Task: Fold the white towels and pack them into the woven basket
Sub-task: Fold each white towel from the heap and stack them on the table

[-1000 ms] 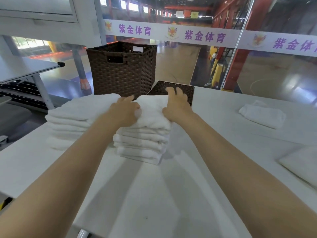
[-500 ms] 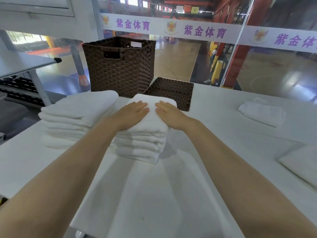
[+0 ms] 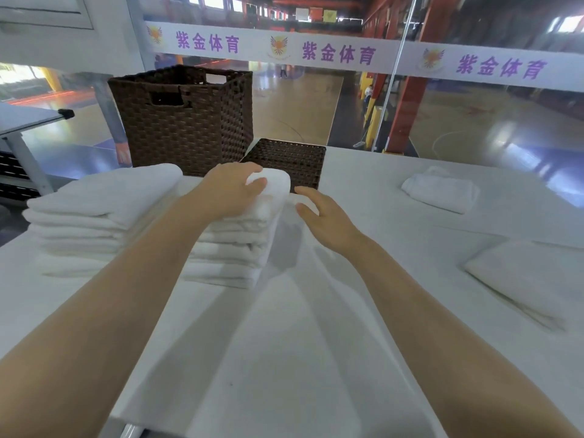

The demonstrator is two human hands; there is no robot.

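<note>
A stack of folded white towels (image 3: 234, 248) stands in the middle of the white table. My left hand (image 3: 232, 191) rests on the top towel, its thumb and fingers curved round the towel's far rounded end. My right hand (image 3: 325, 216) hovers just right of the stack, fingers relaxed and apart, holding nothing. The tall dark brown woven basket (image 3: 183, 121) stands behind the stack at the table's far left. A wider pile of folded towels (image 3: 101, 213) lies to the left of the stack.
A low woven lid or tray (image 3: 290, 159) lies beside the basket, right behind the stack. A loosely folded towel (image 3: 442, 191) lies at the far right and another flat one (image 3: 531, 276) nearer on the right. The table's front edge (image 3: 221, 418) is close to me.
Both hands were pressing the top of the stack. My right hand has lifted off and moved right; my left hand has slid toward the far end of the top towel.
</note>
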